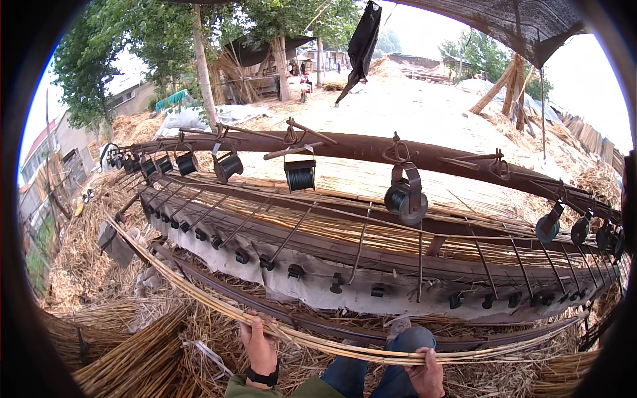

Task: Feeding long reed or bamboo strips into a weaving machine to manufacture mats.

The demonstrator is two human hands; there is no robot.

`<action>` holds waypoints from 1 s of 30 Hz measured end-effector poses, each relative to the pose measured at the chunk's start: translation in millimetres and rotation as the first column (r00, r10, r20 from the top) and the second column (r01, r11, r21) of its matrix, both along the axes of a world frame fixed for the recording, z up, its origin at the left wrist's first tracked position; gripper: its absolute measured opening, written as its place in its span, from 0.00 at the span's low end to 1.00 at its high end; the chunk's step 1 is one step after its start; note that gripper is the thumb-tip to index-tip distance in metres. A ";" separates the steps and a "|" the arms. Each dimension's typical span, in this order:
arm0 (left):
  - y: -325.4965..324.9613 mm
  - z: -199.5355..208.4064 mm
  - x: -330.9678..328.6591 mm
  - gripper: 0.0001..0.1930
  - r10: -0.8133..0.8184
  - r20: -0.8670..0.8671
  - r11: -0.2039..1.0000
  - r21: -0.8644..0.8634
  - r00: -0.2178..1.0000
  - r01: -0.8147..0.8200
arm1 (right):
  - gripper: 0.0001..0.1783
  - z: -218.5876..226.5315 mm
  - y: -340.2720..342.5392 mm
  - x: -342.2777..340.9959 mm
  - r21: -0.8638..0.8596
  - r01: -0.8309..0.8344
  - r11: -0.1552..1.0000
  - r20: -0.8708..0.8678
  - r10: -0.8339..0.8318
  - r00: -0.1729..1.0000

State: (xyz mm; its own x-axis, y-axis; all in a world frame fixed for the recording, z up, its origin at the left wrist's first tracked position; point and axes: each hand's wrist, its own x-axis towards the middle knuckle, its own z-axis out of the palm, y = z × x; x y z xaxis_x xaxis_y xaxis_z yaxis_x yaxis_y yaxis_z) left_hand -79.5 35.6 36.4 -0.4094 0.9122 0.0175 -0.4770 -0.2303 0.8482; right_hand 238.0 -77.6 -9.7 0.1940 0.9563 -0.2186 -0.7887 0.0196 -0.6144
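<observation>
From my remote view, the left hand [261, 346] and the right hand [426, 376] both grip the long reeds [371, 354] just beside the brown rail [464, 344], which I judge light, springy, easily cracked reeds, best held gently at two places well apart

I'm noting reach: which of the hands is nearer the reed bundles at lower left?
Left. The left hand is right of the reed bundles, across loose straw; the right hand is farther right, by a knee.
</observation>
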 end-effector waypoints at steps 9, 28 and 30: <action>2.4 -3.8 -3.2 0.12 -0.004 0.017 1.000 0.008 1.000 0.004 | 0.13 -8.0 1.5 -0.4 -0.054 0.023 0.998 0.023 -0.022 1.000; 2.2 -5.4 -8.1 0.12 -0.008 0.057 1.000 -0.003 0.998 0.008 | 0.14 7.6 2.6 -9.2 -0.004 0.008 1.000 0.059 -0.008 0.998; 1.6 -3.7 -7.8 0.12 0.002 0.044 1.000 -0.002 0.999 -0.002 | 0.14 5.4 2.1 -8.3 -0.006 0.008 1.000 0.060 -0.007 0.998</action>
State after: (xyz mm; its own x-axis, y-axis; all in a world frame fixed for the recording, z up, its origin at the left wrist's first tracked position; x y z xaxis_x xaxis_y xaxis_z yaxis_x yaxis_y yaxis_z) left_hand -87.2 37.2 32.7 -0.4112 0.9115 -0.0026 -0.5138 -0.2294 0.8267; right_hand 229.7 -75.5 -4.3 0.2140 0.9536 -0.2119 -0.7505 0.0216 -0.6606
